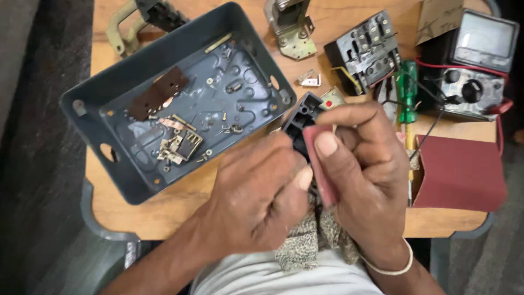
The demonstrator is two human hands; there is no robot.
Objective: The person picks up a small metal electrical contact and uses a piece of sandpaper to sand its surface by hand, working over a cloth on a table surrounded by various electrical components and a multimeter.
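Black plastic part (303,117) held above the near edge of the wooden table (180,202), between both hands; left hand (256,199) clenched around its lower end; right hand (363,169) pinching a small strip of reddish abrasive paper (319,164) against the part, thumb pressed on the strip. Patterned cloth (311,240) lies beneath the hands. Left of the hands, an open grey metal tray (131,71) holding a brown plate (159,94) and loose brass contacts (180,146). Right of the hands, a larger reddish abrasive sheet (461,172); behind it a green-handled screwdriver (406,90), a black terminal block (364,50) and an analogue test meter (475,63). Metal bracket (290,30) at the far edge.
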